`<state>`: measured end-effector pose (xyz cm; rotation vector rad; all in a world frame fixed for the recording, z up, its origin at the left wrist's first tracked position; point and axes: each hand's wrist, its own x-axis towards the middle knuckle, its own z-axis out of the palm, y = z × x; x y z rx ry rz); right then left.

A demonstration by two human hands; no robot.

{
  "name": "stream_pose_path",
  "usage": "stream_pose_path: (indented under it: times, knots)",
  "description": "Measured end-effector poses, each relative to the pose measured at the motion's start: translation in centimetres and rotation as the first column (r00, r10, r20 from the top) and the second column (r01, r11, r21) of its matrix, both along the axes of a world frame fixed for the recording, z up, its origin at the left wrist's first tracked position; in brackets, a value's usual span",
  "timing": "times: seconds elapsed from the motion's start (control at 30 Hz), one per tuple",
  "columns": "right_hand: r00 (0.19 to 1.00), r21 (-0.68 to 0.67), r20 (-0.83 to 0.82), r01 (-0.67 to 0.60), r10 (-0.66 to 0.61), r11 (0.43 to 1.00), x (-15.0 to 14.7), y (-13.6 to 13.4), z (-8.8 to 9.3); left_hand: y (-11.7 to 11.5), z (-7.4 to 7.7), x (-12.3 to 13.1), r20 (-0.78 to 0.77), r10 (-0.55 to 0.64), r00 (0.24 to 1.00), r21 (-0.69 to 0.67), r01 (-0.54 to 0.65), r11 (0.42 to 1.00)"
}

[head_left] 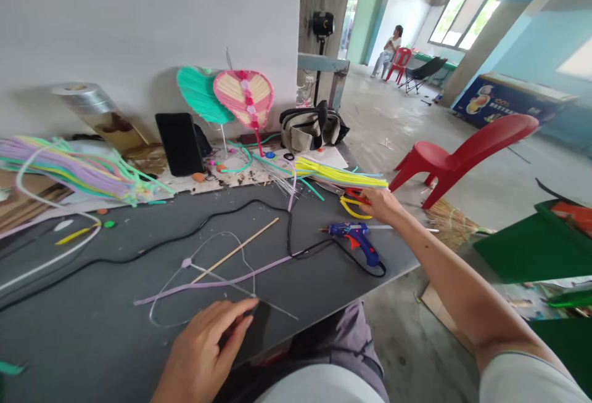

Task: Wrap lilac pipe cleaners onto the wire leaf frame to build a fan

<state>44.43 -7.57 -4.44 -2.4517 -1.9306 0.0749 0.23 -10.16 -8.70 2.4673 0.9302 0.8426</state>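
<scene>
Our left hand point(201, 354), lower centre, pinches the wire heart frame point(203, 280). Our right hand point(382, 203), right of centre, closes on red-handled scissors point(355, 195) just above the blue glue gun point(356, 238).

short pale sleeve point(522, 381) | trousers, probably grey point(342, 341) | left hand point(198, 354), right hand point(383, 204): bare

Left hand point(203, 354), fingers point(235, 317) touching the wire frame point(217, 233) on the grey desk point(83, 323). Right hand point(382, 204) at the red-handled scissors point(355, 194), just behind the blue glue gun point(356, 241) and beside yellow pipe cleaners point(342, 173).
</scene>
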Motion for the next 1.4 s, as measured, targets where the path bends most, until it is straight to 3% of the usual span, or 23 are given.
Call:
stream_pose_path:
  times: [0.23,0.37,0.47,0.57,0.7,0.87,1.03,1.2,1.27,1.33,1.4]
  knots:
    - [0.996,-0.002,0.046,0.071,-0.071,0.997,-1.0,2.9,-0.1,-0.1,-0.3,0.1,-0.035,0.017,0.999,-0.071,-0.019,0.997]
    - [0.995,-0.013,0.048,0.091,-0.090,0.996,-2.2,3.4,1.1,-0.1,-0.8,0.4,-0.086,0.021,0.996,-0.025,-0.023,0.999]
    - [0.996,0.020,0.016,0.086,-0.086,0.996,-4.7,4.2,2.0,0.0,-0.7,0.9,-0.168,0.013,0.986,0.016,-0.010,1.000]
    - [0.995,0.056,-0.081,0.068,-0.063,0.996,-8.4,6.9,2.1,0.3,-0.1,1.5,-0.223,-0.016,0.975,0.045,0.027,0.999]
    - [0.965,0.046,-0.237,0.127,-0.113,0.991,-12.7,12.5,1.0,0.3,0.9,2.1,-0.269,-0.059,0.961,0.075,0.082,0.994]
    - [0.888,0.009,-0.417,0.217,-0.193,0.976,-14.6,16.6,0.2,-0.2,1.6,1.7,-0.340,-0.085,0.937,0.072,0.116,0.991]
    - [0.799,0.045,-0.589,0.182,-0.122,0.982,-14.6,15.5,0.5,-0.3,1.6,0.4,-0.370,-0.127,0.920,0.033,0.149,0.988]
    - [0.735,-0.009,-0.675,0.080,-0.065,0.997,-14.1,13.8,0.4,-0.4,1.5,-1.0,-0.319,-0.142,0.937,-0.002,0.149,0.989]
    - [0.776,0.014,-0.629,0.065,-0.042,0.998,-14.0,12.8,0.5,-0.7,1.5,-1.7,-0.285,-0.135,0.949,-0.018,0.136,0.991]
    - [0.880,0.135,-0.472,0.017,0.049,0.991,-14.5,11.0,0.7,-1.2,1.5,-2.3,-0.238,-0.123,0.963,-0.039,0.117,0.992]
    - [0.934,0.211,-0.281,-0.164,0.220,0.964,-15.8,8.1,1.0,-1.6,1.3,-2.8,-0.176,-0.072,0.982,-0.061,0.062,0.996]
